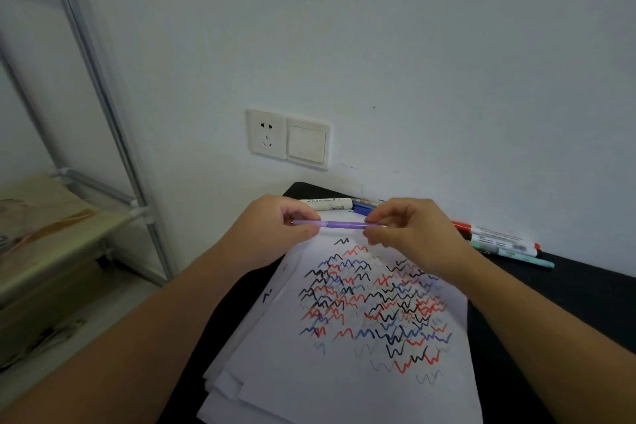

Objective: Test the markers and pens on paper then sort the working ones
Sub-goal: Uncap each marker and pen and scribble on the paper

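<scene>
A thin purple pen (339, 224) lies level in the air above the far edge of the paper. My left hand (275, 229) pinches its left end and my right hand (409, 231) pinches its right end. Below them a stack of white paper (303, 372) carries many black, red and blue zigzag test marks. A white marker with a blue cap (332, 204) lies behind my hands. Red-capped markers (495, 234) and a teal pen (516, 256) lie at the right, past my right hand.
The paper rests on a small black table (550, 293) set against a white wall with a socket and switch (287, 138). A metal-framed shelf (113, 120) with beige fabric stands to the left, across a strip of floor.
</scene>
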